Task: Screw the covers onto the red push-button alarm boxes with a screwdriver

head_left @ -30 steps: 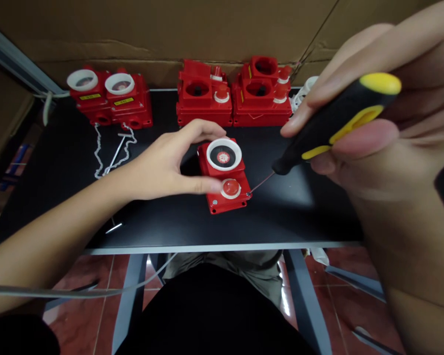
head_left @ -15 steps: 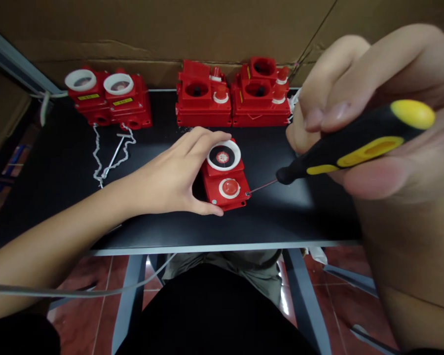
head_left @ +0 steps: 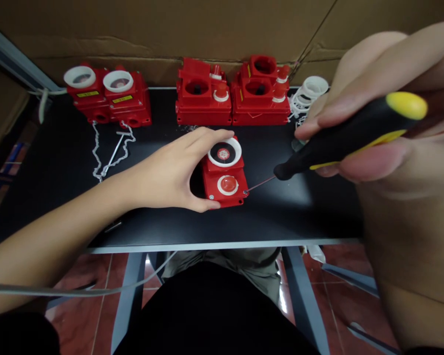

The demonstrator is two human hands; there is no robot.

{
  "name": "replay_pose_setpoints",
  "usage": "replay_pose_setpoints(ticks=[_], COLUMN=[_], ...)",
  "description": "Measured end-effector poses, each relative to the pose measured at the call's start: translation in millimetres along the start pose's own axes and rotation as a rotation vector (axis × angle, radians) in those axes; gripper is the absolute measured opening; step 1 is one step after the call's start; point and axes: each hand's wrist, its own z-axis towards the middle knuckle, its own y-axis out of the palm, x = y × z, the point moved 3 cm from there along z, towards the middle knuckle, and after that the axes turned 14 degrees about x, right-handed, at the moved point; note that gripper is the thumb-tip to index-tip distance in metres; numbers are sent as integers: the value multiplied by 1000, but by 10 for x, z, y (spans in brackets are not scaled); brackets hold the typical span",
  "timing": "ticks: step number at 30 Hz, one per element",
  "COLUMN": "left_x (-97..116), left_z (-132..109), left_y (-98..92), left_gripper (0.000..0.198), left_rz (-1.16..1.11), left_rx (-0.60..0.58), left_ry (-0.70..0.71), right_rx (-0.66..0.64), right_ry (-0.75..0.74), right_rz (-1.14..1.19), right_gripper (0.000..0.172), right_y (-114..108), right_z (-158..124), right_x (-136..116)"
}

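A red box with a white-rimmed round window and a red button rests on the black table. My left hand grips it from the left, fingers at its far end and thumb on its near left corner. In my right hand is a black and yellow screwdriver, held between thumb and fingers. The screwdriver's thin shaft slants down to the left, its tip at the screw in the box's near right corner. Another screw shows at the near left corner.
Two red boxes with white rings stand at the back left, with a chain and metal T-bar before them. More red housings line the back beside white rings. Cardboard rises behind the table.
My right fingers have shifted on the screwdriver handle, uncovering the white rings behind. The handle appears rolled, with less of its yellow side showing. My left hand still grips the box.
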Motion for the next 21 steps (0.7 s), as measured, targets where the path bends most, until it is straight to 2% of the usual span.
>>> replay_pose_setpoints(ticks=[3,6,8,9,10,12,14,17,21], left_x=[-41,-67,-67,-62,-55,-41,-31,-26,-46], left_z=[35,68,76,74,69,54,39,28,18], left_y=[-19,-46,-61,-66,-68,-69,-66,-53,-42], left_gripper=[118,117,117,118,118,117,115,113,113], left_rz=[-54,-81,-80,-82,-81,-69,-45,-12,16], left_rx=[-39,-63,-67,-69,-70,-60,-32,-10,-13], left_ry=[17,10,10,15,17,12,-3,-12,5], right_rx=[5,-128,-257,-279,-310,-260,-109,92,126], right_ry=[77,260,383,411,381,301,257,227,238], right_rz=[110,261,342,377,426,439,338,200,89], right_gripper=[35,16,42,48,43,28,20,32,33], right_y=[79,152,185,188,194,185,158,107,93], right_z=[-24,-70,-110,-120,-123,-110,-93,-96,-111], right_x=[-57,-118,-122,-111,-104,-56,17,76,42])
